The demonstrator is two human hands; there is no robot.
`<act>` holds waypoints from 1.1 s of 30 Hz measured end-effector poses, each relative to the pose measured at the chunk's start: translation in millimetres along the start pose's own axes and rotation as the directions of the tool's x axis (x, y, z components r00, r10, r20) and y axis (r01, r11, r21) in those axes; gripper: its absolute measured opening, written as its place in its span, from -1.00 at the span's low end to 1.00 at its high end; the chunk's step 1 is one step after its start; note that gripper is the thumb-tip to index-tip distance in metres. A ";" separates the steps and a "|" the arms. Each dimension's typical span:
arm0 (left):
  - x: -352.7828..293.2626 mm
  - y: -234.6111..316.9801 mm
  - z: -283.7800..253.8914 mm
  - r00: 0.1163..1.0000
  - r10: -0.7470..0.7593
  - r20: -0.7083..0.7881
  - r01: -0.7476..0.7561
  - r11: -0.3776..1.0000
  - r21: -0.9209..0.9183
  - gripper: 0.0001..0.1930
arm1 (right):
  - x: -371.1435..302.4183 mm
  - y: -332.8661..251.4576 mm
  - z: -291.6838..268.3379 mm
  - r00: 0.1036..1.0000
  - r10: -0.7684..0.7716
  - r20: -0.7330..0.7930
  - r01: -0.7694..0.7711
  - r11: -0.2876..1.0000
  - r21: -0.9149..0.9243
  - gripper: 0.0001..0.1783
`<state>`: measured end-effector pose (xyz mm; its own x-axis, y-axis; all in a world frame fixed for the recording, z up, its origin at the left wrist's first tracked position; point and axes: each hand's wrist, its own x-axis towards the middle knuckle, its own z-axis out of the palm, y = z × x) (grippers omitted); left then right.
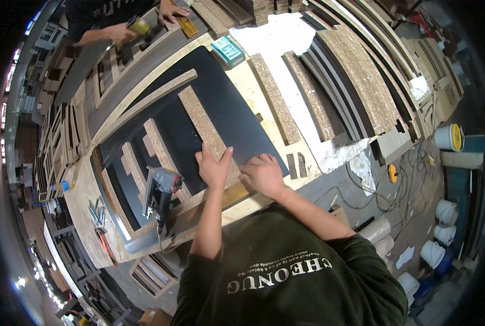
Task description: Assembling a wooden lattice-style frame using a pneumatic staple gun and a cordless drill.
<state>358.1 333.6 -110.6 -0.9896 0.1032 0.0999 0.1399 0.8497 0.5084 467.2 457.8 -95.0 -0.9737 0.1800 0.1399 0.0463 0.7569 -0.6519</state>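
Observation:
My left hand [214, 165] lies flat, fingers spread, on the near end of a long chipboard strip [203, 124] that rests on a black panel [220, 103]. Just to its right, my right hand [262, 174] presses down with curled fingers at the panel's near corner, beside the strip's end. Neither hand grips anything. A grey nail gun [161, 193] with a red detail stands on the panel to the left of my left hand. Shorter chipboard strips [158, 149] lie on the panel beyond the gun.
Another person's hands [124, 32] work with a tool at the far end of the bench. A teal box [227, 51] sits past the panel. Stacked chipboard strips [356, 81] lie on the right. White buckets [448, 137] and cables are on the floor at right.

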 end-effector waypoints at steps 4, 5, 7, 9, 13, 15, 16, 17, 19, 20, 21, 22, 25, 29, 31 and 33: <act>0.3 1.6 1.6 1.000 -0.007 -0.007 0.007 1.000 0.001 -0.17 | 0.2 1.3 0.5 1.000 -0.016 -0.026 0.016 1.000 0.003 -0.81; -0.1 1.9 1.6 1.000 -0.005 -0.006 0.005 1.000 0.000 -0.17 | -0.5 0.9 0.3 1.000 -0.015 -0.027 0.015 1.000 0.002 -0.81; 0.2 1.7 1.8 1.000 -0.006 -0.015 0.006 1.000 -0.021 -0.17 | -0.8 0.2 0.6 1.000 -0.011 -0.009 0.011 1.000 0.002 -0.83; -0.3 0.4 1.5 1.000 0.001 -0.014 -0.001 1.000 -0.021 -0.17 | -1.3 -0.4 1.5 1.000 -0.013 -0.011 0.013 1.000 -0.009 -0.83; 0.2 2.1 0.0 0.999 0.028 -0.024 -0.029 0.998 -0.051 -0.19 | 0.4 -0.9 0.2 1.000 -0.015 -0.019 0.015 1.000 -0.005 -0.84; -0.8 0.4 -2.4 1.000 0.008 -0.003 -0.008 0.999 -0.035 -0.17 | 1.7 -3.2 -3.2 0.999 0.012 0.041 -0.012 1.000 0.000 -0.82; 0.3 -1.0 -3.5 1.000 -0.009 0.015 0.009 1.000 -0.019 -0.16 | 5.8 -3.5 -5.5 0.995 0.037 0.096 -0.037 0.999 0.002 -0.80; -0.2 -5.7 -4.0 1.000 -0.014 0.007 0.014 1.000 -0.018 -0.16 | 11.0 -2.8 -6.5 0.995 0.027 0.099 -0.028 1.000 0.004 -0.80; -3.0 -19.8 -5.0 0.994 0.017 -0.108 -0.036 0.983 -0.178 -0.12 | 28.1 2.7 -7.6 0.979 0.145 0.144 -0.155 0.986 0.056 -0.72; -6.6 -16.9 -20.2 0.998 -0.016 -0.064 -0.003 0.957 -0.289 -0.11 | 38.7 7.3 -14.2 0.982 0.153 0.112 -0.159 0.986 0.051 -0.64; -7.4 -15.8 -38.6 0.998 -0.009 -0.064 -0.017 0.921 -0.390 -0.16 | 51.7 13.8 -14.3 0.994 0.098 -0.041 -0.097 0.995 0.024 -0.60; -12.0 -4.3 -64.6 0.994 -0.031 -0.106 -0.017 0.904 -0.428 -0.21 | 62.3 17.5 -15.3 0.981 0.041 -0.190 -0.044 0.999 -0.013 -0.56; -13.2 -74.3 -108.9 0.947 0.028 -0.320 -0.060 0.994 -0.091 -0.38 | 98.4 18.4 -10.7 0.902 -0.099 -0.419 0.016 0.980 -0.198 -0.51; -27.3 -135.5 -125.4 0.943 0.237 -0.234 -0.191 0.960 0.204 -0.23 | 128.6 -2.0 -15.7 0.896 0.307 0.321 -0.341 0.939 0.051 -0.50; -28.3 -141.0 -119.0 0.975 0.201 -0.096 -0.138 0.882 0.451 -0.16 | 135.9 -4.5 -9.0 0.875 0.323 0.361 -0.356 0.934 0.026 -0.49; -21.6 -138.0 -111.6 0.986 0.149 -0.079 -0.102 0.899 0.425 -0.15 | 135.7 2.1 0.4 0.867 0.314 0.387 -0.350 0.937 0.023 -0.43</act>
<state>363.7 156.4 -87.4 -0.9520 0.1874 0.2421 0.2128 0.9735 0.0832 335.0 483.6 -77.8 -0.9159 0.1503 -0.3722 0.3786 0.6317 -0.6765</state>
